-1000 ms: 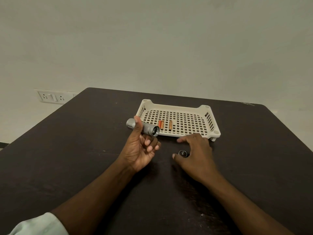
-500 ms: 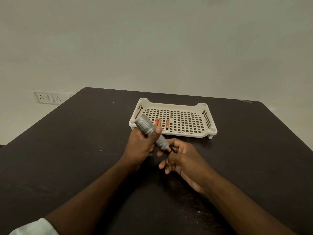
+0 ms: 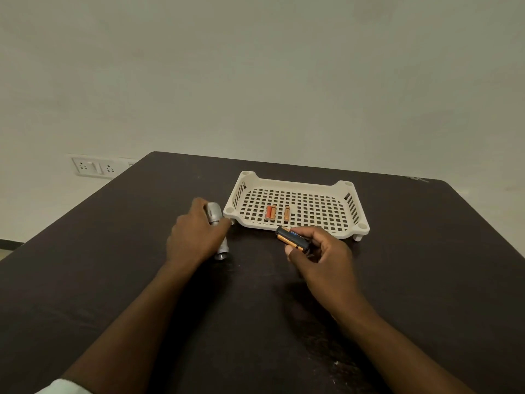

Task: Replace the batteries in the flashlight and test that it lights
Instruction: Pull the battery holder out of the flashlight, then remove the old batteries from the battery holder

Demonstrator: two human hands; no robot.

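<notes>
My left hand (image 3: 196, 236) grips the silver flashlight body (image 3: 215, 216) and holds it down on the dark table (image 3: 113, 251), its open rear end (image 3: 221, 255) pointing toward me. My right hand (image 3: 321, 254) holds the black battery holder (image 3: 292, 238) with orange-and-black batteries in it, just in front of the tray. The white perforated tray (image 3: 349, 203) stands behind, with three orange batteries (image 3: 277, 213) lying on its floor. The tail cap is not visible.
A white wall socket plate (image 3: 93, 166) sits on the wall beyond the table's left edge. The table's far edge runs just behind the tray.
The battery holder has come out of the flashlight into my right hand, which moved right. My left hand lowered the flashlight body to the table on the left.
</notes>
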